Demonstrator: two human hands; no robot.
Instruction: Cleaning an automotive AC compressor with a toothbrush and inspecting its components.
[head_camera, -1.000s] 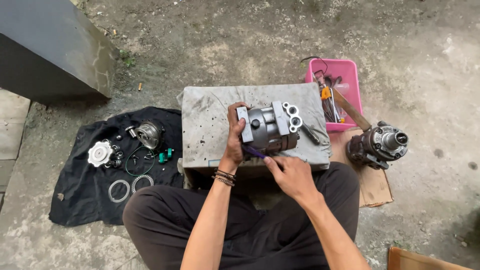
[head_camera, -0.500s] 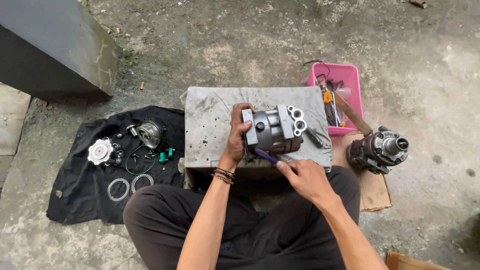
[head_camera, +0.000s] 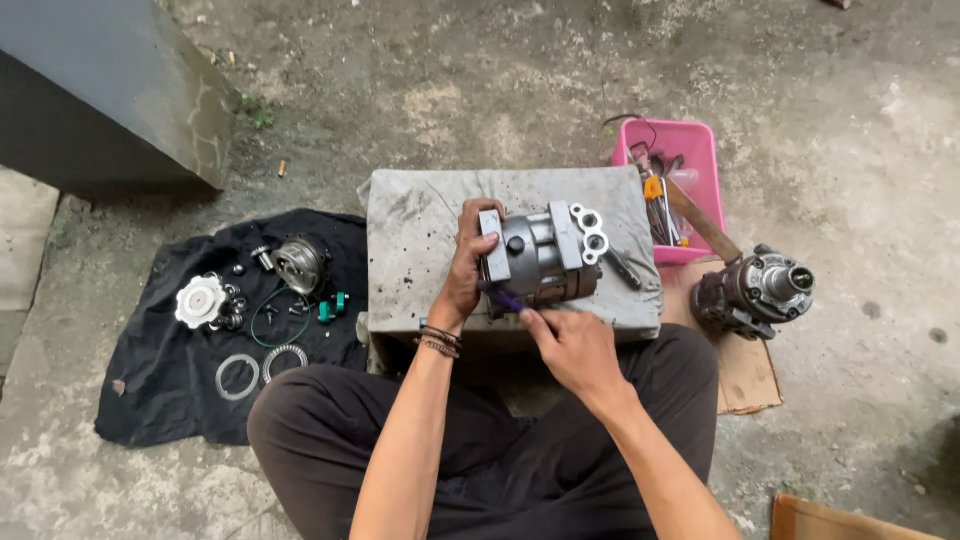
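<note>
A grey metal compressor body (head_camera: 545, 255) lies on its side on a cloth-covered block (head_camera: 420, 240) in front of my knees. My left hand (head_camera: 468, 262) grips its left end and holds it steady. My right hand (head_camera: 572, 345) sits just below the compressor, its fingers closed on a small purple-handled tool (head_camera: 503, 296) whose tip touches the underside of the compressor's left end.
A black cloth (head_camera: 160, 360) on the left carries a white disc, a pulley, rings and small parts. A pink tray (head_camera: 665, 185) with tools stands at the right; a second compressor (head_camera: 755, 290) rests on cardboard (head_camera: 745, 375). A dark concrete block (head_camera: 100, 100) is top left.
The view has shifted slightly. My right hand with the purple tool has stayed at the compressor's lower left end; my left hand keeps its grip.
</note>
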